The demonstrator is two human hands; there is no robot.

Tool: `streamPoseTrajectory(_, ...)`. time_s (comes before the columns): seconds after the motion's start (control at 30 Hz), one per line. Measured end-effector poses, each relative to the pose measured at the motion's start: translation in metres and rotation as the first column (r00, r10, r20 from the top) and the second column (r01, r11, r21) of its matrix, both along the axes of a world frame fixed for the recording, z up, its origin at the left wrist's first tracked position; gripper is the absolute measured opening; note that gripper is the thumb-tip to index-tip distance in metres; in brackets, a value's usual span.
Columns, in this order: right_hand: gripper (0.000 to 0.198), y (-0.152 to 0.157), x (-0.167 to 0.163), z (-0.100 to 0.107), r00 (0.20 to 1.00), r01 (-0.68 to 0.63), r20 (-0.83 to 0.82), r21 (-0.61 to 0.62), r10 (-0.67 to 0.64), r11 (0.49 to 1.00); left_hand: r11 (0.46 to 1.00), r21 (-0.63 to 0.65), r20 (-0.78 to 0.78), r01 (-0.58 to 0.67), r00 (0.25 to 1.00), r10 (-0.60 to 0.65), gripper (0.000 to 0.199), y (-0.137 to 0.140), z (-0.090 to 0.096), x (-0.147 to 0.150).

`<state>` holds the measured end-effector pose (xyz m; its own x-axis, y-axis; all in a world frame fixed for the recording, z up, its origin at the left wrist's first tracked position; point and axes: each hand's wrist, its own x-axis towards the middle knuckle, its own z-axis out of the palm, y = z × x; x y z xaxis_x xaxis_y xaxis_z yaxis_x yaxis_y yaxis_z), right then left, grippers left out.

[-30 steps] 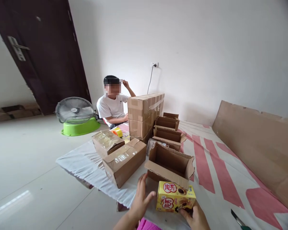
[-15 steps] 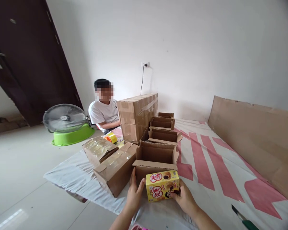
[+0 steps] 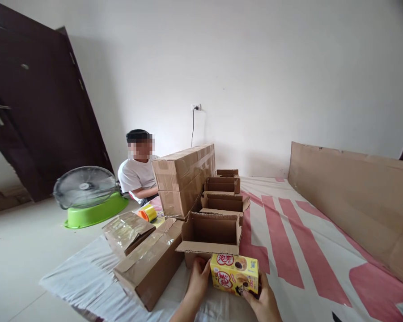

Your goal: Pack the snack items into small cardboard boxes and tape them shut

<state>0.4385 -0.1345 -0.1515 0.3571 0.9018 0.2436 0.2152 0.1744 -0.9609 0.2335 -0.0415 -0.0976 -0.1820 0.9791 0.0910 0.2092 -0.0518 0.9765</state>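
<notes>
My right hand (image 3: 263,299) grips a yellow snack box (image 3: 235,277) with red lettering by its right end, the thumb on its front face. My left hand (image 3: 198,279) is at the box's left end, thumb beside it and fingers extended by the front of an open cardboard carton (image 3: 212,247). Whether the left thumb presses on the snack box is hard to tell. The snack box is tilted and stands just in front of the carton, whose visible inside holds nothing. To the left lies a taped carton (image 3: 150,264).
Several open cartons (image 3: 224,202) form a row behind, beside a stack of taped cartons (image 3: 184,172). Another taped carton (image 3: 129,230) and a tape roll (image 3: 147,213) are at left. A seated person (image 3: 137,172), a fan (image 3: 85,187) and a cardboard sheet (image 3: 352,201) surround the table.
The view has tilted up and shifted. The snack box has moved slightly right relative to the open carton. My left hand has come closer to the snack box's left end.
</notes>
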Motion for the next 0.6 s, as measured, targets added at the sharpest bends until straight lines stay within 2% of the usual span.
streamPoseTrajectory(0.13, 0.056, 0.002, -0.003, -0.007, 1.000, 0.003, -0.002, 0.008, -0.003, 1.000, 0.999, 0.016, -0.014, -0.035, 0.999, 0.036, 0.049, 0.007, 0.002, 0.005)
streamPoseTrajectory(0.27, 0.054, -0.001, -0.006, 0.000, 0.999, 0.036, -0.041, -0.001, -0.036, 0.999, 0.999, 0.026, -0.020, -0.024, 0.999, 0.024, 0.039, 0.003, 0.003, 0.005)
streamPoseTrajectory(0.37, 0.054, -0.001, -0.003, 0.005, 1.000, -0.006, -0.031, -0.035, 0.004, 0.999, 1.000, 0.030, -0.020, -0.004, 1.000, 0.004, 0.036, 0.002, 0.004, 0.008)
streamPoseTrajectory(0.47, 0.055, 0.001, 0.003, 0.001, 0.999, -0.052, -0.017, -0.064, 0.051, 0.997, 0.999, 0.038, -0.013, 0.024, 1.000, -0.023, 0.036, 0.002, 0.005, 0.011)
streamPoseTrajectory(0.6, 0.058, 0.002, 0.014, -0.016, 0.989, 0.020, 0.149, -0.062, -0.010, 0.998, 0.997, 0.055, 0.010, 0.061, 0.998, -0.062, 0.043, -0.005, 0.002, 0.010)
